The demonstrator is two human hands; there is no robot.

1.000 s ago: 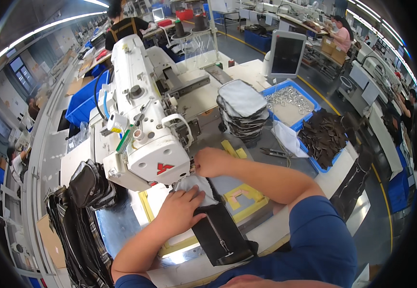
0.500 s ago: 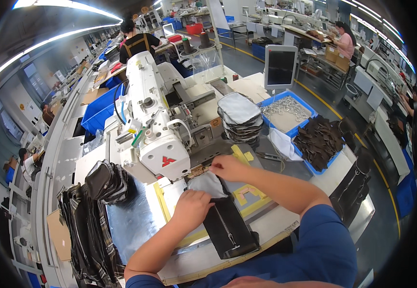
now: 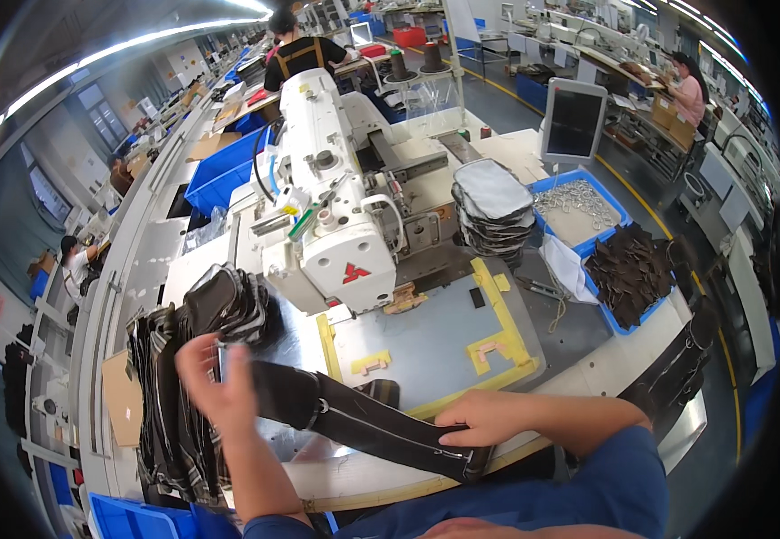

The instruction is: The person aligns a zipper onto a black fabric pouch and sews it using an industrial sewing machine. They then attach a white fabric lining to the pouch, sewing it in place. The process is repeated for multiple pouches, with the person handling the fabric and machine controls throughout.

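Comprising one black zippered strip [image 3: 354, 418] at six o'clock, clamped in one right hand [image 3: 489, 418] at five and reaching toward one left hand [image 3: 221, 386] at eight, too blurred to tell gripping or not, with one sewing machine [image 3: 327, 202] at eleven and two blue trays [image 3: 612, 196] near three.

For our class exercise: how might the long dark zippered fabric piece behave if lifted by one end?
The zippered fabric piece would probably sag, since it looks like thin cloth and curves near the left hand. It seems likely light for its size, being narrow and flat. The zipper along it might stiffen it slightly.
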